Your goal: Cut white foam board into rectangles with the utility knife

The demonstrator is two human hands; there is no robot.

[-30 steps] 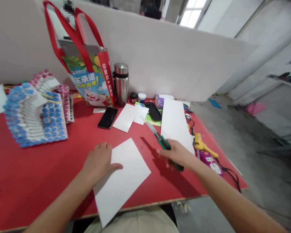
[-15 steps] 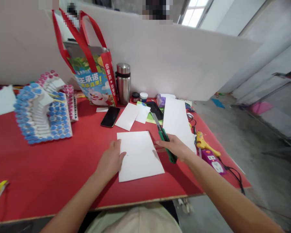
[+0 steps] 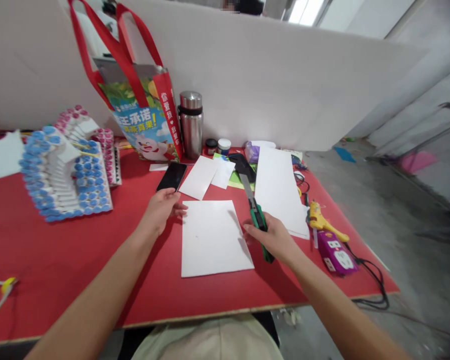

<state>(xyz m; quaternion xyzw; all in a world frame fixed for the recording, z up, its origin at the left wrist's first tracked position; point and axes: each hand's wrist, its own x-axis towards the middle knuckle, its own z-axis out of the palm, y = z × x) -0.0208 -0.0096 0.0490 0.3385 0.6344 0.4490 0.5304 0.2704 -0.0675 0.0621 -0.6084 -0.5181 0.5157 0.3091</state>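
Note:
A white sheet of board lies flat on the red table in front of me. My left hand hovers by its upper left corner, just below a black phone; the fingers are apart and nothing is in them. Whether a fingertip touches the sheet I cannot tell. At the sheet's right edge my right hand is closed around a green and black utility knife. Its long blade is out and points away from me, over a black item.
Smaller white pieces and a long white board lie beyond. A steel flask and shopping bag stand behind. Blue-tipped bundles sit left. A yellow glue gun and purple power strip are at the right edge.
My left hand has lifted off the sheet's left side and moved up and left toward the phone. My right hand still holds the knife, slightly lower. The view has shifted a little.

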